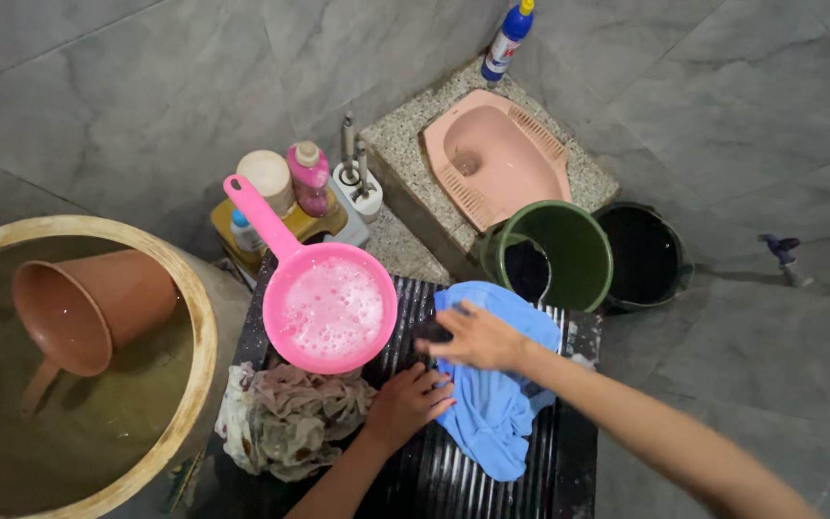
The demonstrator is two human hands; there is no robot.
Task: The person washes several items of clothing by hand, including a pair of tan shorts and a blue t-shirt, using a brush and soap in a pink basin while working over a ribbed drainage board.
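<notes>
A light blue cloth (492, 404) lies on a black ribbed washboard (453, 476). My right hand (477, 336) presses down on the cloth's upper part, fingers curled around a dark brush-like thing that is mostly hidden. My left hand (405, 402) rests on the washboard, holding the cloth's left edge. A pink dipper (329, 306) full of soapy foam sits just left of my hands on the board's upper left corner.
A wet patterned rag pile (285, 418) lies left of the board. A large water jar (199, 356) holds a brown scoop (88, 308). Behind stand bottles (309, 178), a pink squat toilet (497, 154), a green bucket (569, 250) and a black bucket (646, 255).
</notes>
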